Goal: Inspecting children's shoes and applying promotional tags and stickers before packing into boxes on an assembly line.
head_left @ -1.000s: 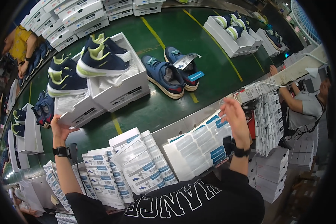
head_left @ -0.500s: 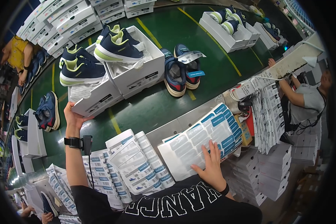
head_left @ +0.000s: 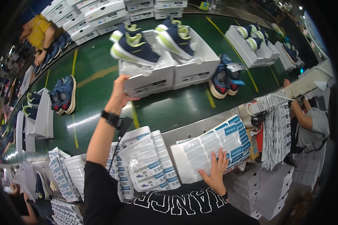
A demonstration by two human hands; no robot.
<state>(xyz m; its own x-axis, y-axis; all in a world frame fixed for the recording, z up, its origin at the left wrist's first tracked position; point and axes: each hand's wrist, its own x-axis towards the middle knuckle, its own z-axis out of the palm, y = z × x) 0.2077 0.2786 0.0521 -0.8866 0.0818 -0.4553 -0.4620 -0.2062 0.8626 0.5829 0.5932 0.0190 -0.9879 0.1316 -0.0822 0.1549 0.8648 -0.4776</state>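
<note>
White-outlined capital letters (head_left: 176,205) across black shirt (head_left: 101,198). Blue stickers (head_left: 236,154) with white print on sticker sheet (head_left: 184,165). Barcodes, blue bands, shoe pictures on label sheets (head_left: 144,165). Dark labels (head_left: 158,83) on white shoeboxes (head_left: 167,73). Blue printed tag (head_left: 238,82) on blue sneaker (head_left: 219,83). Fine print too small to read.

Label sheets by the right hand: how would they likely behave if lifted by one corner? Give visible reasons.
The label sheets look thin, so they would probably sag. They overlap unevenly, so they might slide apart unless pinched together. Their glossy faces suggest they may be slippery.
</note>
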